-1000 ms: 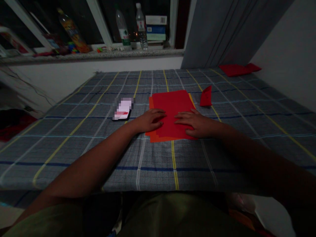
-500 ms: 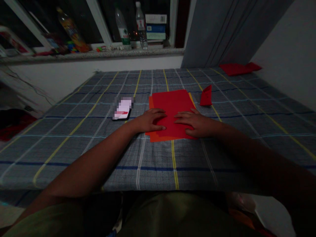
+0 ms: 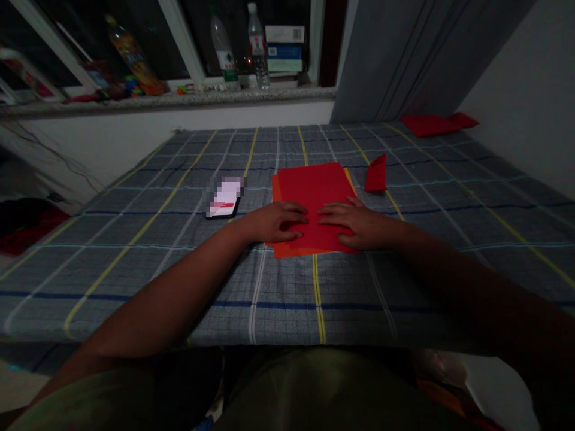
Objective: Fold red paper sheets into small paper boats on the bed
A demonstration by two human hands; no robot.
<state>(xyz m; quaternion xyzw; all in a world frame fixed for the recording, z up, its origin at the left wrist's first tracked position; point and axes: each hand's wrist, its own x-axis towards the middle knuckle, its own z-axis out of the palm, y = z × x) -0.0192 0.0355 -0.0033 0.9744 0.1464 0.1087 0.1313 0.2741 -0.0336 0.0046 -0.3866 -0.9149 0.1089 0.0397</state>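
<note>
A sheet of red paper (image 3: 312,185) lies flat on the table before me, on top of orange paper (image 3: 283,250) whose edges stick out at the left, the lower left and the upper right. My left hand (image 3: 281,221) rests on the left part of the red sheet, fingers stretched out. On its right part lies my right hand (image 3: 348,220), palm down with the fingers spread. Neither hand grips anything. A small folded red paper piece (image 3: 376,173) stands just beyond the sheet's right side.
Left of the papers lies a phone (image 3: 226,196) with a lit, partly blurred screen. More red paper (image 3: 433,125) is at the table's far right. A checked cloth (image 3: 287,323) covers the table. Bottles (image 3: 224,57) and stacked boxes (image 3: 284,54) stand on the windowsill.
My left hand has slid slightly to the right over the red sheet, closer to my right hand. The right hand and the papers have hardly moved.
</note>
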